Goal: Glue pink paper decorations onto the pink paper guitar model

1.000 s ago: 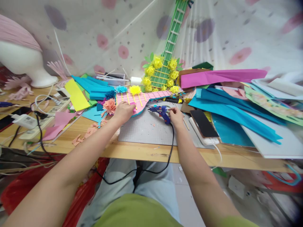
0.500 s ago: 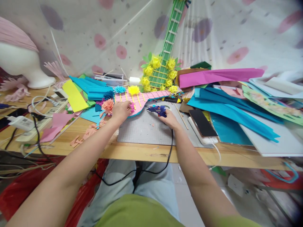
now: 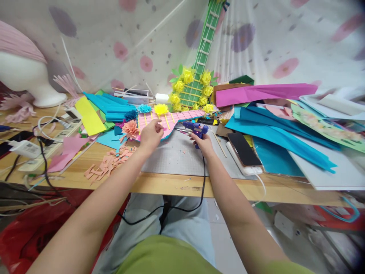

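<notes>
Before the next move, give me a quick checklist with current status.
1. Right hand gripping the glue gun: ok.
2. Glue gun apart from left hand: ok, a gap shows between them.
3. Cord kept on the table: not ok, it hangs over the front edge.
4. Left hand pressing on the pink guitar: cannot tell; it is at the guitar's body, contact unclear.
5. Glue gun hot: cannot tell.
6. Phone apart from the glue gun: ok, it lies to the right.
</notes>
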Demonstrator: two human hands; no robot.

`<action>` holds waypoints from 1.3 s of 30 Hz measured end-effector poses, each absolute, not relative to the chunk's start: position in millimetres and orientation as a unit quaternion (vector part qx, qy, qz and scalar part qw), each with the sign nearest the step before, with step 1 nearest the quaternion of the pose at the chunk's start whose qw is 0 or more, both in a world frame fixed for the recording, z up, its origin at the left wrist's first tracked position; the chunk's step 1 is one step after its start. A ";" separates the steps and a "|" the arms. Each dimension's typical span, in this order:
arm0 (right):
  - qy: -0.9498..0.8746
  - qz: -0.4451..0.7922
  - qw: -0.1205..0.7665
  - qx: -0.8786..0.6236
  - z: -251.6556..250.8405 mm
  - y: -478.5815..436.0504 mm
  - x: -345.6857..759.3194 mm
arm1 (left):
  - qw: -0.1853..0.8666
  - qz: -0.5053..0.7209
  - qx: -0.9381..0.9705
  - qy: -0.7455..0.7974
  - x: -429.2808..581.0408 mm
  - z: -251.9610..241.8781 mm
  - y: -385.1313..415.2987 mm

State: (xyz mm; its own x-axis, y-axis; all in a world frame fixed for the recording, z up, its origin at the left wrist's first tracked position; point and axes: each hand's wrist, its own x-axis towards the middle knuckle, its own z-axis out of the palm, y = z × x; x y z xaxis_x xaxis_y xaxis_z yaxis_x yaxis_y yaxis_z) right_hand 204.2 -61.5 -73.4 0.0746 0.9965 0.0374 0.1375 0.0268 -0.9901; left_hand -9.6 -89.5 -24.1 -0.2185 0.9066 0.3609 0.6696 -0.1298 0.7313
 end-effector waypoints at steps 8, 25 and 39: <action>-0.611 0.476 0.393 -0.496 -57.1 -73.6 231.0 | 0.295 0.535 0.503 0.611 31.6 -89.7 -104.7; -0.654 0.455 0.262 -0.544 -60.3 -75.7 233.2 | 0.323 0.589 0.430 0.603 28.7 -105.1 -105.8; -0.653 0.447 0.276 -0.545 -60.8 -75.8 231.4 | 0.328 0.591 0.427 0.601 29.0 -104.3 -106.1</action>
State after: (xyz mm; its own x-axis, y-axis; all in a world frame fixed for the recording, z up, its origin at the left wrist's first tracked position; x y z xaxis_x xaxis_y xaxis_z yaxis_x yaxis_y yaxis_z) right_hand 231.4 -75.8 -60.8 -0.2541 0.9588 -0.1270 0.4653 0.0060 -0.8852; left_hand 29.0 -106.1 -104.3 -0.4207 0.9005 0.1099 0.1249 -0.0625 0.9902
